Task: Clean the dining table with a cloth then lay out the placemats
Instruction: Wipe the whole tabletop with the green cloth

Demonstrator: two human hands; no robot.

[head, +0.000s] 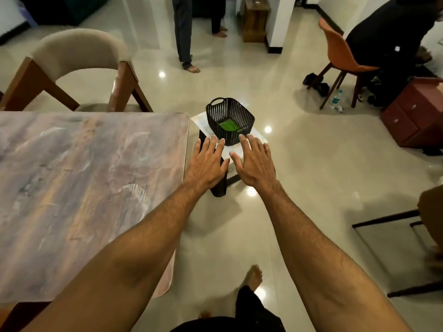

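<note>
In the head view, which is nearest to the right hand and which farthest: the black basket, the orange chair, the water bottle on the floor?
From the right hand:
1. Black basket, just ahead of the fingertips, on the small stool.
2. Water bottle, standing on the floor to the right, by the chair's legs.
3. Orange chair, farther back on the right.

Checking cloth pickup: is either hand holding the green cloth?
No, the green cloth lies inside the black basket, with left hand and right hand open and empty.
</note>
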